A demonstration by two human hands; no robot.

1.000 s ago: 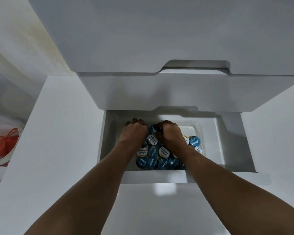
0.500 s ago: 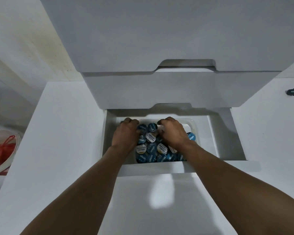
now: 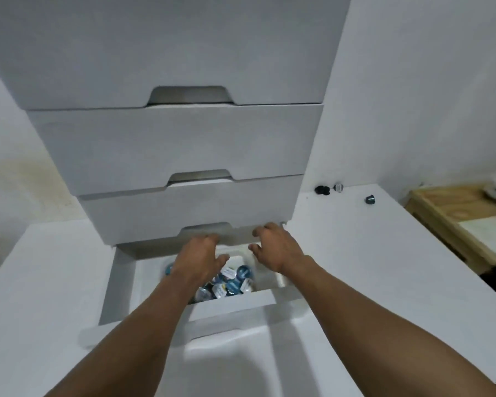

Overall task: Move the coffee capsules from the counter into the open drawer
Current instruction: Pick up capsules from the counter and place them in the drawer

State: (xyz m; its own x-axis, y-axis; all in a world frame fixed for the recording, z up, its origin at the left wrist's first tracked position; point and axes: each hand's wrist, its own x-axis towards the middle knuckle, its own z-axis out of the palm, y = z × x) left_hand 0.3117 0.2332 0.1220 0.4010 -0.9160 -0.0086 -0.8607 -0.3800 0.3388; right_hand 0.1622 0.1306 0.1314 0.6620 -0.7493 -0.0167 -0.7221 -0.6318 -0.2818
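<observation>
Over the open drawer point(image 3: 121, 285), both grips spread empty, capsules point(image 3: 231, 283) beneath them

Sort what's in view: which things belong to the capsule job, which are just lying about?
Job: open drawer; capsules in drawer; loose capsules on counter; left hand; right hand.

Lying about: wooden box; closed drawers.

The capsules point(image 3: 232, 282) in the drawer point(image 3: 121, 285), low in the middle, have printed lids, but the words are too blurry to read.
</observation>
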